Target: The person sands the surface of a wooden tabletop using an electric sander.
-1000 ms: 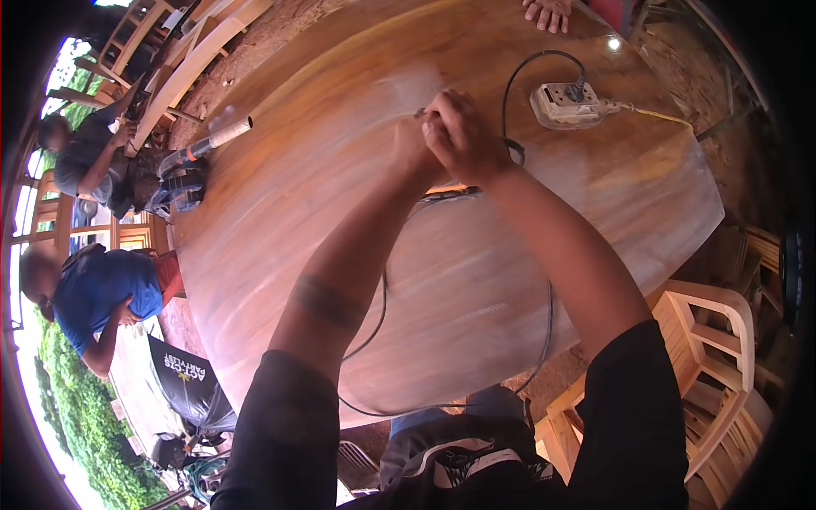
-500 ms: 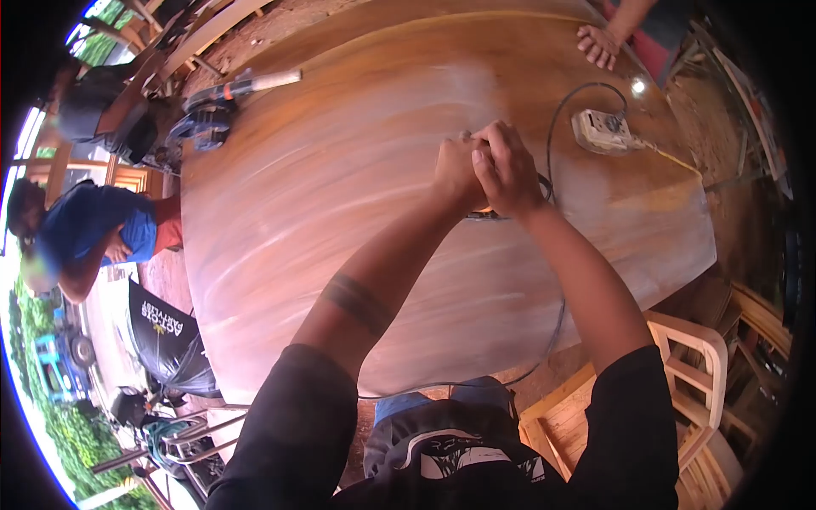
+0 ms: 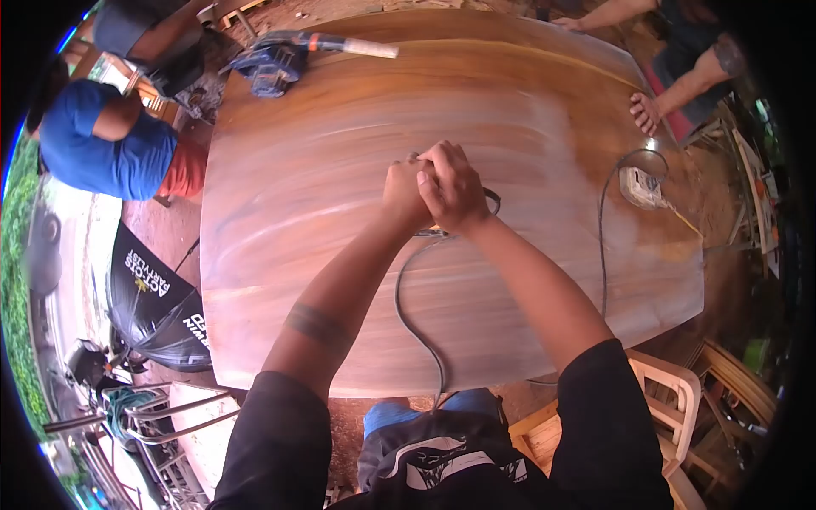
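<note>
My left hand [image 3: 406, 192] is closed on top of a corded power tool [image 3: 435, 231], which sits on a large wooden tabletop [image 3: 297, 280]. My right hand [image 3: 455, 187] is closed too, its fingers overlapping the left. Both hands cover most of the tool; only a dark edge, a bit of orange and a black loop at the right show, so its exact kind is hidden. From it a dark cord [image 3: 399, 297] curves over the near edge beside my body. Pale dust streaks cover much of the brown wood.
A blue leaf blower [image 3: 270, 68] lies at the far left corner. A white outlet box [image 3: 639, 187] stands at the right. One co-worker's hand [image 3: 646, 113] is near the right edge; people stand at the left. A black umbrella [image 3: 153, 297] and wooden chair frame [image 3: 671, 378] flank the table.
My joined hands and the tool have moved left over the tabletop, farther from the outlet box. The cord now bends across the wood in front of me. The whole view has shifted.
</note>
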Motion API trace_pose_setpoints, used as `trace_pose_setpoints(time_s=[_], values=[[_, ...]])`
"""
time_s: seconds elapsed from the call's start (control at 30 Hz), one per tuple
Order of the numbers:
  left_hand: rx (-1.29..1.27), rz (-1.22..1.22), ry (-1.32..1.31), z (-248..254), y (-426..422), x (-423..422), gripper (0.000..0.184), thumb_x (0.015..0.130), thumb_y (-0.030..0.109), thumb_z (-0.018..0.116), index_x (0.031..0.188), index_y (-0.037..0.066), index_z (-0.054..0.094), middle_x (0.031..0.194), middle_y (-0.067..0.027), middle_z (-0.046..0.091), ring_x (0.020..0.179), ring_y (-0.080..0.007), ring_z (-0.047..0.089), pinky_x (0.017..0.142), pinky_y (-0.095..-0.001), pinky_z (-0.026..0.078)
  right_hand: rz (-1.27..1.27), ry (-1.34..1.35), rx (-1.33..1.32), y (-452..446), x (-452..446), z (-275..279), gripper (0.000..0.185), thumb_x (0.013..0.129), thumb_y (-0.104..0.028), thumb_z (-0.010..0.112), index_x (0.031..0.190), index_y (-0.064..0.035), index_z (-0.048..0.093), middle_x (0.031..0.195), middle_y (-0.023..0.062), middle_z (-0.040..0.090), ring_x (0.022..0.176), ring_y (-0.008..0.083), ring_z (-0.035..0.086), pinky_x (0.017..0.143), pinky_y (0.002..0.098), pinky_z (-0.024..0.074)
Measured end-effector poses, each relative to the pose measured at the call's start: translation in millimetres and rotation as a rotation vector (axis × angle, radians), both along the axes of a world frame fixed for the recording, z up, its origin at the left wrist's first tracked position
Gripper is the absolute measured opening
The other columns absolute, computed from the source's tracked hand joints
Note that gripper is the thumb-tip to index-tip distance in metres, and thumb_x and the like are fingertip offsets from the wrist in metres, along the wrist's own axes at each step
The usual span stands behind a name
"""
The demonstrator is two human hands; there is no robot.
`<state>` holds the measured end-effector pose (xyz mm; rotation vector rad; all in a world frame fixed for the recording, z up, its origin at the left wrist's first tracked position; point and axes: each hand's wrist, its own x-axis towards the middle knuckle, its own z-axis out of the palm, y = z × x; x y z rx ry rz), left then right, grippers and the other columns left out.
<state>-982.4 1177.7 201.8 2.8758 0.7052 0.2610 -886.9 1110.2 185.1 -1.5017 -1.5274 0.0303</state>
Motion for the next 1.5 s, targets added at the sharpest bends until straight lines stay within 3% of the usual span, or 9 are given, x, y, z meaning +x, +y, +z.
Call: trace_pose_setpoints(time_s=[0.53,0.87,1.0,1.23,1.4,1.43,1.5], values=[[-0.028,0.223,0.085,6,103,-224,0.038,0.079,0.034,0.071,0.107,0.009,0.065,0.102,-0.0112,0.071,0.109,-0.0381,0.065,0.079,-0.0451,0.057,0.239,-0.004,0.03,125,-211,-1,0.022,0.088,-0.019,0.052,0.101,-0.0003,0.055,0.099,0.0191,0.059,0.095,0.0397,0.055,0.083,0.0474,0.0471],[0.043,0.257,-0.035,0,157,-343,0.041,0.073,0.032,0.073,0.106,0.01,0.064,0.105,-0.0125,0.067,0.099,-0.0345,0.065,0.083,-0.043,0.055,0.306,-0.04,0.024,186,-322,-2,0.025,0.088,-0.023,0.057,0.098,-0.0012,0.05,0.099,0.0194,0.058,0.101,0.0383,0.055,0.084,0.0498,0.0516],[0.088,0.297,0.079,11,165,-381,0.038,0.075,0.03,0.071,0.107,0.01,0.063,0.11,-0.0129,0.066,0.1,-0.0336,0.065,0.081,-0.0431,0.056,0.328,-0.027,0.012,204,-362,-2,0.026,0.088,-0.023,0.058,0.098,-0.0005,0.05,0.1,0.0198,0.058,0.101,0.0383,0.056,0.084,0.0492,0.0523],[0.082,0.371,0.044,-6,179,-454,0.03,0.076,0.03,0.071,0.098,0.01,0.066,0.103,-0.0129,0.068,0.093,-0.0311,0.067,0.075,-0.0433,0.056,0.369,0.001,0.054,221,-429,-8,0.029,0.086,-0.026,0.059,0.098,-0.0012,0.051,0.102,0.019,0.058,0.101,0.0381,0.057,0.082,0.05,0.0538],[0.1,0.428,0.008,-6,167,-494,0.033,0.068,0.03,0.076,0.093,0.012,0.066,0.096,-0.013,0.068,0.089,-0.0341,0.067,0.074,-0.0447,0.056,0.406,0.053,0.08,213,-466,-9,0.026,0.086,-0.024,0.055,0.097,-0.001,0.052,0.099,0.0199,0.058,0.099,0.0379,0.058,0.076,0.0496,0.0547],[0.038,0.471,0.124,-2,163,-496,0.032,0.068,0.029,0.076,0.093,0.011,0.065,0.095,-0.0132,0.067,0.088,-0.034,0.067,0.073,-0.0447,0.055,0.413,0.049,0.064,209,-470,-8,0.027,0.087,-0.025,0.055,0.098,-0.0003,0.052,0.1,0.0206,0.058,0.1,0.0382,0.058,0.078,0.0494,0.0547],[0.062,0.442,0.02,-1,151,-501,0.031,0.069,0.027,0.074,0.093,0.011,0.064,0.094,-0.0137,0.067,0.088,-0.0346,0.067,0.072,-0.0451,0.054,0.434,0.045,0.04,199,-475,-5,0.03,0.087,-0.026,0.053,0.099,0.0012,0.053,0.103,0.0221,0.058,0.102,0.0387,0.057,0.083,0.049,0.0546]])
